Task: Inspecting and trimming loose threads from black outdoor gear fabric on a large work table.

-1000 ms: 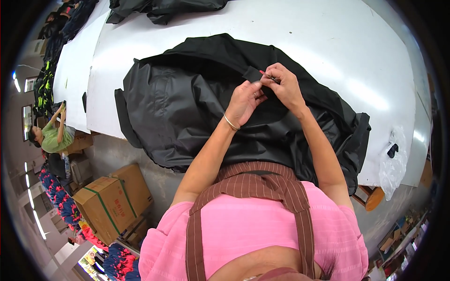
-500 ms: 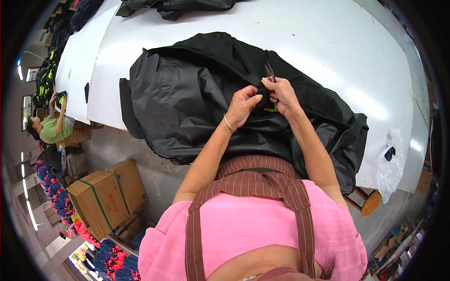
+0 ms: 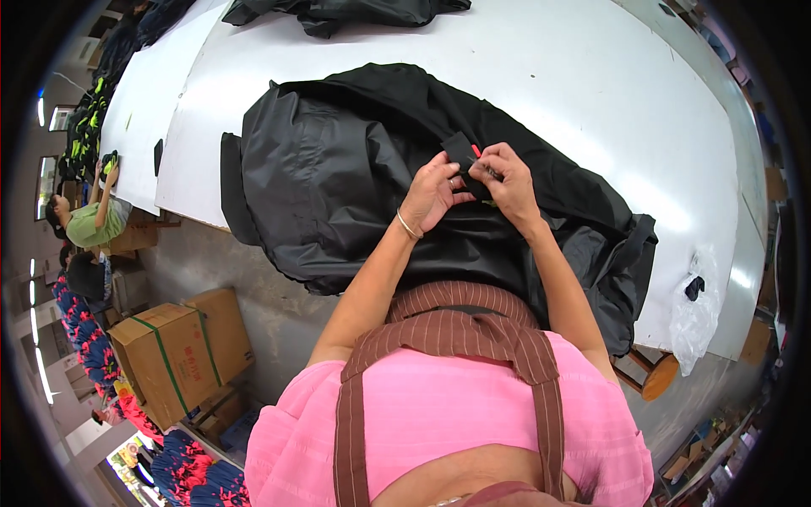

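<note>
A large black garment of smooth, slightly shiny fabric lies crumpled on the white table in front of me. My left hand is closed on a dark fabric tab, which stands up from the garment between my hands. Just right of it, my right hand grips small thread snips. A red part of the snips shows above my fingers, and their metal tip points at the tab. Whether the blades touch it is too small to tell. A bit of yellow-green shows below my right hand.
More black fabric lies at the table's far edge. A clear plastic bag hangs over the right side, above a wooden stool. Cardboard boxes stand on the floor at left. Farther left, a person in green works at the table.
The snips have turned in my right hand: their blades pointed away from me and now point left at the tab. The tab has come up into view between my hands.
</note>
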A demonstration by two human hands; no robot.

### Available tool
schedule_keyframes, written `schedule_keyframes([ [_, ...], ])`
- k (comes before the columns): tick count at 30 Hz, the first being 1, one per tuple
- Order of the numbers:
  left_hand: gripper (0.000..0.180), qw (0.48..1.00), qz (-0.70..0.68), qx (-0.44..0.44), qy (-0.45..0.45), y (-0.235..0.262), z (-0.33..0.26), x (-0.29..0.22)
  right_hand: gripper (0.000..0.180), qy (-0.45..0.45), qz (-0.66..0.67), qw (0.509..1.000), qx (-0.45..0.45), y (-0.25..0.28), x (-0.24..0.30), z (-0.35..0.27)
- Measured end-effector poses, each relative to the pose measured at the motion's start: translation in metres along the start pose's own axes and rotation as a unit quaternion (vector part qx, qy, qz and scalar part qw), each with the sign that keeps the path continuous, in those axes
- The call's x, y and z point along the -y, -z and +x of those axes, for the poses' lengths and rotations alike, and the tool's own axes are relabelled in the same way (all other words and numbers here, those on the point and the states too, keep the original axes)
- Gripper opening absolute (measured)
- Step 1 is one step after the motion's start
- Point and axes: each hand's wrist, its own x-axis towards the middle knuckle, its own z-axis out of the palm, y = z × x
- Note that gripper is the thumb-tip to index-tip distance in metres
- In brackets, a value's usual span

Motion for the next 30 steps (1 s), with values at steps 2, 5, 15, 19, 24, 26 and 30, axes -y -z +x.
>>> schedule_keyframes([
  [2,0.019,1.000,-0.011,-0.010,0.002,0.000,0.002,-0.001,0.013,-0.015,-0.097,0.994,0.041,0.004,0.004,-0.005],
  [5,0.020,0.988,0.111,-0.085,-0.068,-0.001,0.009,0.009,0.011,-0.107,0.013,0.994,0.023,0.011,0.012,0.004],
  [15,0.008,0.766,0.530,-0.129,-0.340,0.010,0.012,0.021,0.010,-0.008,-0.062,0.997,0.053,-0.004,0.026,0.033],
  [19,0.008,0.748,0.531,-0.121,-0.379,0.008,0.014,0.019,0.004,-0.008,-0.058,0.997,0.058,-0.003,0.022,0.026],
  [24,0.013,0.793,0.490,-0.116,-0.343,0.008,0.018,0.012,0.008,0.013,-0.052,0.998,0.033,-0.010,0.018,0.018],
  [26,0.016,0.791,0.519,-0.110,-0.305,0.008,0.019,0.010,0.011,0.003,-0.007,1.000,0.011,-0.011,0.017,0.019],
  [30,0.018,0.796,0.516,-0.103,-0.298,0.007,0.020,0.011,0.014,0.001,-0.048,0.999,0.009,-0.002,0.012,0.032],
])
